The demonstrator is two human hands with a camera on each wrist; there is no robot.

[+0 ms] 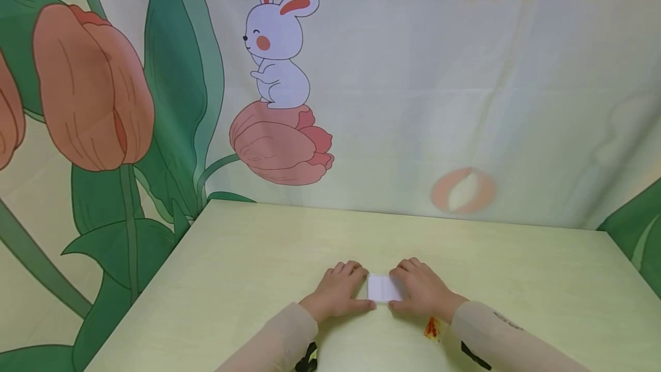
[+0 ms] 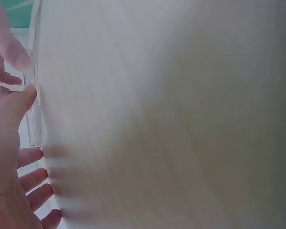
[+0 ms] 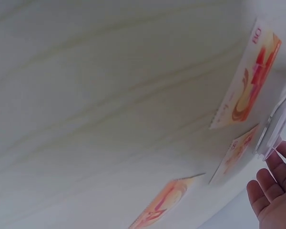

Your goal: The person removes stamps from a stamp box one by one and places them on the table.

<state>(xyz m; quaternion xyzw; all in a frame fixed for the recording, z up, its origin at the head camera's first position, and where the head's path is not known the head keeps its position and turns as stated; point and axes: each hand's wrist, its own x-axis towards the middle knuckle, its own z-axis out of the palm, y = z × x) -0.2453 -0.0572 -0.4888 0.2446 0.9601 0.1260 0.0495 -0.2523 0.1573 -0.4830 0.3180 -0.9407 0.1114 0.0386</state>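
A small, flat, clear-and-white plastic case [image 1: 379, 289] lies on the table between the two hands. My left hand [image 1: 338, 291] holds its left end, thumb at the near edge and index fingertip by the far corner. In the left wrist view the left thumb touches the case [image 2: 35, 124] and the other fingertips meet the tabletop. My right hand [image 1: 423, 291] grips the right end and covers part of it. From the right wrist, fingertips show at a corner of the case [image 3: 279, 124]; the right thumb is out of that view.
Orange-and-white stamps lie by the right hand: one stamp [image 3: 245, 81] with "80" on it, a second stamp [image 3: 233, 155] and a third stamp [image 3: 164, 202]. The pale table [image 1: 248, 257] ends at a printed cloth backdrop [image 1: 392, 102] behind.
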